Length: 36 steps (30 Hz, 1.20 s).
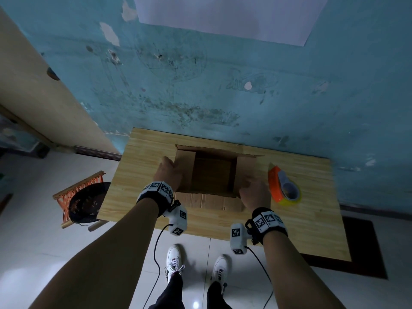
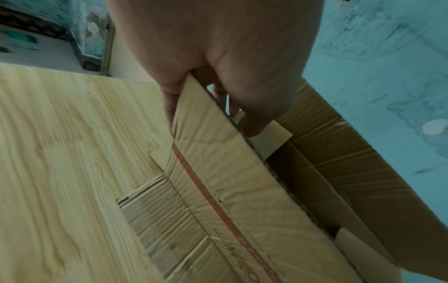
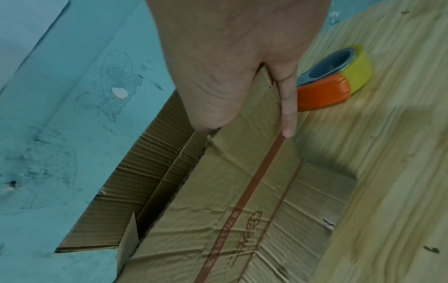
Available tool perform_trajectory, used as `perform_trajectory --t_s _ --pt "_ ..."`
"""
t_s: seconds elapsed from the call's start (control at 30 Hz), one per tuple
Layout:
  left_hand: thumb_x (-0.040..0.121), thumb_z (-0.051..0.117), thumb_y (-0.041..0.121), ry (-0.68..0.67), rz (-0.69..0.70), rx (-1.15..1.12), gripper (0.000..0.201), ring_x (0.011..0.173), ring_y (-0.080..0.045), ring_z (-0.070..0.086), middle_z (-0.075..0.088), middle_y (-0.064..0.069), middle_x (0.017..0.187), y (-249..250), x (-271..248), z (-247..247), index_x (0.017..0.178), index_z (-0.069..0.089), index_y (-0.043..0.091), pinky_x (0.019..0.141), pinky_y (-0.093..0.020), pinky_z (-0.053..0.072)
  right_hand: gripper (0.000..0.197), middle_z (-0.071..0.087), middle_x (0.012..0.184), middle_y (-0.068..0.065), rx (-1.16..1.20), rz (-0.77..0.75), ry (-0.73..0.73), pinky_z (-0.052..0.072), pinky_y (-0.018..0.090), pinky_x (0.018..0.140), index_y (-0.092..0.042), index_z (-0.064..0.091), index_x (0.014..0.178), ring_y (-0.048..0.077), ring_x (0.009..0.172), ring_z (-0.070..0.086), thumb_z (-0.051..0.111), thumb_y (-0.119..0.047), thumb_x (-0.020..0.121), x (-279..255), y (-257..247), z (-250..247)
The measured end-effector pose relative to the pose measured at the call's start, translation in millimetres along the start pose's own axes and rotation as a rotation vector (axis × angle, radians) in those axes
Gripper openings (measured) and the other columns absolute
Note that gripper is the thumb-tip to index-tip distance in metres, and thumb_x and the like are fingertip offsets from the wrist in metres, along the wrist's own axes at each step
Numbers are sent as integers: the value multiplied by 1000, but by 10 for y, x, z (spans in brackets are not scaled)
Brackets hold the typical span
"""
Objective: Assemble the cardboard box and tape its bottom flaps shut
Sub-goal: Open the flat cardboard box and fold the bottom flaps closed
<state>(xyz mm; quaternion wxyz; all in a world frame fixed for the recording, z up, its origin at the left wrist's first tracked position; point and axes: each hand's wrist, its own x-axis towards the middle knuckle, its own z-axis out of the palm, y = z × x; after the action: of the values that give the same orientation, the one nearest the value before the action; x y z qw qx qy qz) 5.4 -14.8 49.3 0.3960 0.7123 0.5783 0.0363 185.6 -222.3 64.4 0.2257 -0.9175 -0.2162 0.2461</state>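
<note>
Tape dispenser (image 1: 283,187), orange body with yellowish roll, lies on the wood-grain table (image 1: 142,175) just right of the cardboard box (image 1: 214,172). Box stands open, corrugated, creased, red printed stripe. Left hand (image 1: 168,172) grasps left wall; right hand (image 1: 253,192) grasps right wall.

Right hand (image 3: 232,63) gripping the top edge of the cardboard box (image 3: 218,210) wall, thumb laid along its red stripe, orange tape dispenser (image 3: 339,80) just beyond on the wooden table (image 3: 400,153).
</note>
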Motion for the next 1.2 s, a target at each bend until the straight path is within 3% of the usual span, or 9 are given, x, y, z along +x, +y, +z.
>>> perform_trajectory --t_s 0.2,0.33,0.47,0.6,0.7,0.83,0.93,1.07,1.2 --pt "84 73 13 72 62 46 103 88 -35 62 49 -20 140 41 -40 73 158 3 29 71 -41 49 61 65 140 12 1 10 -7 59 40 94 -19 63 145 34 119 67 60 3 87 -53 51 58" --pt "77 77 0 164 299 97 136 75 -27 62 31 -18 153 96 10 41 152 -23 55 55 -41 58 70 58 146 14 -28 0 -20 57 48 101 -26 52 152 36 125 63 62 -1 88 37 56 43" --pt "77 71 -8 170 419 -53 105 82 -24 64 36 -11 150 170 3 19 154 21 44 57 -43 62 67 63 144 15 -43 -41 -43 55 47 103 -22 53 154 37 128 62 58 2 91 117 40 -47" --pt "84 74 27 144 433 -83 50 100 -27 65 50 -6 135 202 -34 -4 127 50 25 75 -39 59 52 72 130 15 12 -10 -38 57 41 90 -15 65 143 36 114 68 54 3 95 176 83 -88" --pt "82 66 38 102 363 -18 42 123 -31 58 48 -6 147 166 4 -40 119 66 17 93 -37 52 46 74 125 11 120 28 -13 50 34 77 -19 65 143 34 103 70 55 -8 99 229 132 -67" --pt "90 62 44 7 289 51 50 140 -28 46 26 3 168 53 9 -46 137 63 24 108 -39 44 39 73 120 9 271 54 69 51 37 80 -14 63 138 24 92 65 54 -34 107 264 163 -33" --pt "92 65 41 -32 306 26 52 135 -26 49 35 4 162 -34 -6 -8 141 57 26 104 -36 43 57 64 131 10 411 30 128 49 47 102 -12 49 146 35 120 62 53 -50 104 231 134 -34" --pt "92 65 44 61 285 -3 45 123 -25 58 53 1 145 -45 22 17 133 63 26 96 -32 46 65 40 164 7 413 -85 3 23 22 108 -21 34 163 27 152 36 53 -48 107 218 78 -76" --pt "93 57 59 133 249 4 43 112 -21 64 64 4 129 16 86 9 119 73 29 89 -31 49 56 40 163 7 -7 -256 -18 50 47 101 -44 30 158 35 140 49 38 -59 104 302 230 15"
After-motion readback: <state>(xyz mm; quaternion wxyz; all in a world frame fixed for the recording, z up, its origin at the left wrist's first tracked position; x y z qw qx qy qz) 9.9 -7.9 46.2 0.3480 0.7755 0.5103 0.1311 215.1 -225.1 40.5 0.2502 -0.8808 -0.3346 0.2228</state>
